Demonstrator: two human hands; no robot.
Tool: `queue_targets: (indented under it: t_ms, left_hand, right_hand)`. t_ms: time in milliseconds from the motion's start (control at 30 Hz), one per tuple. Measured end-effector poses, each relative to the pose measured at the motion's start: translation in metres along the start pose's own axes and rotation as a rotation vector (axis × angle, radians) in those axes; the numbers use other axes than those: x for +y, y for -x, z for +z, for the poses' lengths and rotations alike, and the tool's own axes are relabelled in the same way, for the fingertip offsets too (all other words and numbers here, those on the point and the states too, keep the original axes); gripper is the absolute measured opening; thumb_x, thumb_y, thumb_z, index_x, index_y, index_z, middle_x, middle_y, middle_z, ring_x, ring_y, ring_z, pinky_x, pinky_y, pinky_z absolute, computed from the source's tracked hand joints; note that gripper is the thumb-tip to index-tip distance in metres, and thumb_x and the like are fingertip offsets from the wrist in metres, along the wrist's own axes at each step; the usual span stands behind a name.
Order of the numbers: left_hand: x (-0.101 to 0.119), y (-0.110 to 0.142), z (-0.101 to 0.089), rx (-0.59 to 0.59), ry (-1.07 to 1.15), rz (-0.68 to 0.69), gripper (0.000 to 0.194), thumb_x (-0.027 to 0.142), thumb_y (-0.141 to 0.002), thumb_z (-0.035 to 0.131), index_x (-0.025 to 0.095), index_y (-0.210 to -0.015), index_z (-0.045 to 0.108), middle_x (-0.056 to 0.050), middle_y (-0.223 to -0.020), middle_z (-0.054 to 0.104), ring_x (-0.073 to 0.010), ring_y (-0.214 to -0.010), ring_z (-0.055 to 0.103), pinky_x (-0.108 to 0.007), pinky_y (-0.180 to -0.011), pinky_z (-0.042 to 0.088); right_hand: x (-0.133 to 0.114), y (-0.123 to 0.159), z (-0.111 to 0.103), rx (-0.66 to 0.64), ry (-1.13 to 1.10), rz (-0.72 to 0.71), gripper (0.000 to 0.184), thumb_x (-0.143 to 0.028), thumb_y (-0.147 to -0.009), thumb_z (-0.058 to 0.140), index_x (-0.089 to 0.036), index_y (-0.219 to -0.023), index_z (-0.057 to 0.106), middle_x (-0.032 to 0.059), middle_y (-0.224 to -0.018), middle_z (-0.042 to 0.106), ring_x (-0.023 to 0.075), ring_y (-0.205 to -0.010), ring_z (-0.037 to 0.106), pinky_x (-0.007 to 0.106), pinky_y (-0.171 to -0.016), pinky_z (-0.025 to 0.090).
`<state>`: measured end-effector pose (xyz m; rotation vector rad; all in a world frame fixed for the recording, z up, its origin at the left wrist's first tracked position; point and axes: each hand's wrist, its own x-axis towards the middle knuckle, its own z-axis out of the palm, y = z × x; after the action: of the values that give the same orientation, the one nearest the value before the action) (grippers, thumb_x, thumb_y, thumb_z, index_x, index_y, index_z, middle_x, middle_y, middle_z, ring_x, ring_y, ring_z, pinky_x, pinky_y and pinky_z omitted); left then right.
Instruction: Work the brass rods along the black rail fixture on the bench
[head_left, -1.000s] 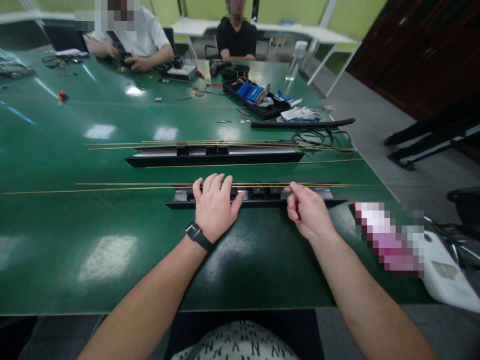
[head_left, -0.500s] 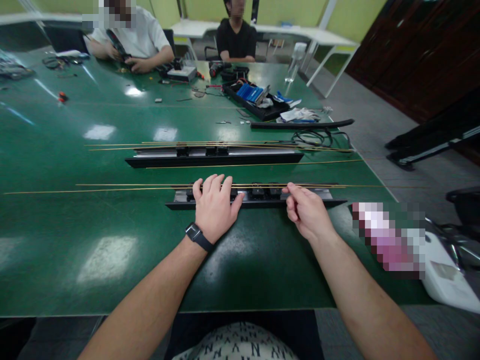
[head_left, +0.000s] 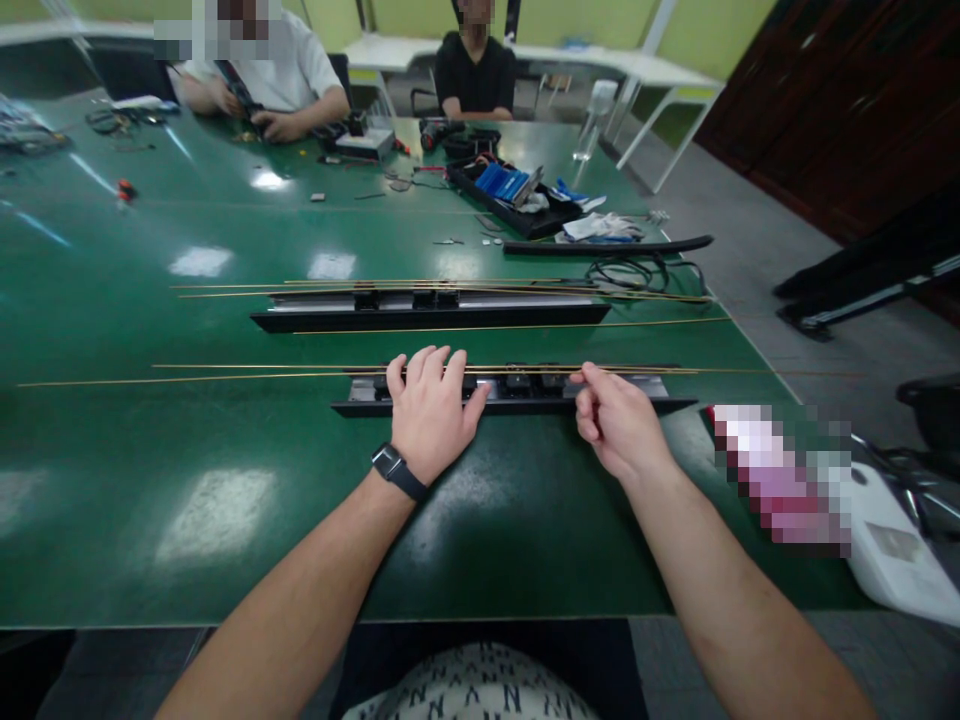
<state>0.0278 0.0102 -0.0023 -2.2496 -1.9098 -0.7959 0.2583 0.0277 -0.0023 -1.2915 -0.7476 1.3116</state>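
Note:
My left hand lies over the nearer long black-and-silver channel, fingers spread across its far edge and thumb apart. My right hand is curled, thumb and forefinger pinched on a thin brass-coloured rod that runs lengthwise above the channel and sticks out far past both ends. A second thin rod lies almost parallel just behind it, passing under or near my left fingertips. Small black blocks sit inside the channel between my hands. What my left palm covers is hidden.
Farther off lies a second black channel with several thin rods across it. Behind are a black curved strip, coiled cable, gloves and a black tray. A white device sits at right. Two people sit opposite.
The longer rod has slid slightly to the right along the channel. Both hands keep nearly the same place and pose, and the view has shifted a little.

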Motion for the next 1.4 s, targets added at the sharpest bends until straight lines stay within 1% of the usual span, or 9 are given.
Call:
queue_targets:
  t_ms: [133,267,500,733,900,1033,1200,1400]
  left_hand:
    - [0.0001,0.0001,-0.0006,-0.006,-0.013,-0.003,0.045,0.046,-0.101,0.054,0.017,-0.134,0.063,-0.016,-0.141,0.065,-0.0347,-0.137,0.052,-0.058,-0.121,0.025]
    - [0.0007,0.0001,-0.0015,-0.007,-0.017,-0.002,0.044,0.046,-0.101,0.054,0.019,-0.134,0.063,-0.016,-0.140,0.065,-0.0347,-0.137,0.052,-0.058,-0.120,0.025]
    - [0.0008,-0.0004,-0.0017,-0.008,0.005,-0.006,0.045,0.046,-0.100,0.053,0.019,-0.135,0.063,-0.017,-0.140,0.065,-0.0351,-0.138,0.051,-0.058,-0.121,0.024]
    - [-0.0003,0.0003,-0.0003,-0.014,-0.007,-0.004,0.046,0.046,-0.101,0.054,0.019,-0.136,0.062,-0.016,-0.142,0.064,-0.0345,-0.138,0.050,-0.057,-0.121,0.024]
    - [0.0000,0.0003,-0.0004,-0.010,-0.009,-0.007,0.046,0.047,-0.101,0.053,0.018,-0.135,0.062,-0.016,-0.141,0.065,-0.0347,-0.138,0.050,-0.057,-0.121,0.023]
    - [0.0000,0.0005,-0.0007,-0.012,-0.003,-0.006,0.046,0.046,-0.101,0.054,0.018,-0.135,0.063,-0.017,-0.141,0.064,-0.0350,-0.138,0.050,-0.058,-0.121,0.024]
    - [-0.0004,0.0008,-0.0005,-0.013,-0.012,-0.003,0.046,0.047,-0.101,0.053,0.019,-0.136,0.062,-0.016,-0.141,0.064,-0.0349,-0.138,0.051,-0.058,-0.121,0.024]
    - [-0.0002,0.0005,-0.0005,-0.010,-0.004,-0.002,0.045,0.047,-0.101,0.053,0.019,-0.135,0.063,-0.016,-0.141,0.064,-0.0348,-0.138,0.050,-0.057,-0.121,0.024]
  right_hand:
    - [-0.0007,0.0004,0.0000,-0.024,0.028,0.009,0.039,-0.051,-0.083,0.081,-0.014,-0.087,0.068,-0.0047,-0.048,0.054,0.0058,-0.029,0.038,0.017,-0.028,0.020]
    - [-0.0021,0.0019,0.0014,-0.034,0.053,0.011,0.037,-0.048,-0.082,0.082,-0.013,-0.088,0.069,-0.0053,-0.048,0.053,0.0051,-0.030,0.039,0.017,-0.029,0.021]
    - [-0.0010,0.0015,0.0009,-0.022,0.015,0.001,0.036,-0.047,-0.080,0.083,-0.015,-0.087,0.068,-0.0055,-0.048,0.053,0.0052,-0.031,0.037,0.018,-0.029,0.021]
    - [0.0020,0.0000,-0.0005,-0.015,-0.017,-0.022,0.034,-0.046,-0.083,0.081,-0.015,-0.087,0.068,-0.0060,-0.048,0.052,0.0047,-0.029,0.036,0.018,-0.029,0.021]
    - [0.0027,0.0000,-0.0013,-0.019,0.000,-0.023,0.037,-0.050,-0.083,0.081,-0.015,-0.088,0.067,-0.0059,-0.049,0.053,0.0051,-0.029,0.037,0.018,-0.028,0.021]
    - [0.0018,-0.0005,-0.0011,-0.027,0.037,-0.001,0.041,-0.053,-0.081,0.082,-0.015,-0.088,0.068,-0.0053,-0.049,0.054,0.0052,-0.030,0.038,0.017,-0.028,0.020]
    - [0.0010,-0.0008,-0.0010,-0.034,0.042,-0.002,0.038,-0.049,-0.081,0.083,-0.015,-0.088,0.069,-0.0052,-0.049,0.053,0.0051,-0.030,0.039,0.017,-0.028,0.021]
    - [-0.0007,0.0011,0.0007,0.000,-0.005,-0.009,0.035,-0.046,-0.081,0.083,-0.016,-0.085,0.066,-0.0059,-0.049,0.052,0.0050,-0.030,0.035,0.018,-0.028,0.021]
